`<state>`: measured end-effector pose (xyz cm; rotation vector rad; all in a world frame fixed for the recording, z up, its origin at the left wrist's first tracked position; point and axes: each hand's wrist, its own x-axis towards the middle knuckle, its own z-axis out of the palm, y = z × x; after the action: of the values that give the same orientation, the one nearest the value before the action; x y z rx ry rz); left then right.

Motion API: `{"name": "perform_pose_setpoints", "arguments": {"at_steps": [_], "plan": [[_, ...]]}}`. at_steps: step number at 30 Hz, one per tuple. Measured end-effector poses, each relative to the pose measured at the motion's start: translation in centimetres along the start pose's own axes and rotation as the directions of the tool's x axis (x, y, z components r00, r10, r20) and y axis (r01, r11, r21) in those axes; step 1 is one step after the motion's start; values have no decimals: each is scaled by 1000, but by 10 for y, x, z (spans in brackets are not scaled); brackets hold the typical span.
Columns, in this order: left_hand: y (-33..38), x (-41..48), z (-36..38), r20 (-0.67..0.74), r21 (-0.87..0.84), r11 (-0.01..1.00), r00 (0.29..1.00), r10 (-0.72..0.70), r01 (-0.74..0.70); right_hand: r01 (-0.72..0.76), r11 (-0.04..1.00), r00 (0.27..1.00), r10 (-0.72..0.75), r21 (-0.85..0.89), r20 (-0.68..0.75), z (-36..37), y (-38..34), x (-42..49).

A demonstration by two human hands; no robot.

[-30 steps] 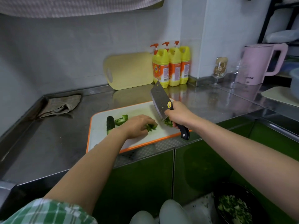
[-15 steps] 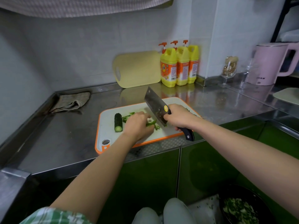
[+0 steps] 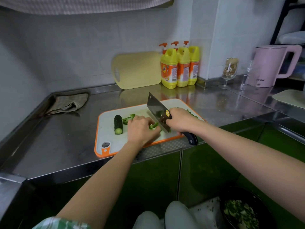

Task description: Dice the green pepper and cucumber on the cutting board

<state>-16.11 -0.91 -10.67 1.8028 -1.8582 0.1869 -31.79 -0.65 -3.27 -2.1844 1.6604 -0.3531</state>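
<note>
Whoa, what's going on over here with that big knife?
A person is chopping vegetables. Their right hand grips a wide steel cleaver with a dark handle, its blade angled down onto the white cutting board with an orange rim. Their left hand holds a green pepper piece steady beside the blade. A dark green cucumber chunk lies on the board's left side, not yet diced.

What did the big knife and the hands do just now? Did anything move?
The right hand brought the cleaver down a little, so its edge is now at the green pepper, right beside the left hand. The left hand kept holding the pepper down. The cucumber stayed lying on the left of the cutting board.
</note>
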Motion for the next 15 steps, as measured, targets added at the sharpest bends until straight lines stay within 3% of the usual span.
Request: {"name": "perform_pose_setpoints", "arguments": {"at_steps": [9,15], "plan": [[-2,4,-3,2,-49,999,1000,22,-22,41,999,999,-41,-9,1,0,2,0],[-2,0,-2,-9,-77,997,1000,9,-9,16,995,999,-11,-103,53,-1,-6,0]]}}
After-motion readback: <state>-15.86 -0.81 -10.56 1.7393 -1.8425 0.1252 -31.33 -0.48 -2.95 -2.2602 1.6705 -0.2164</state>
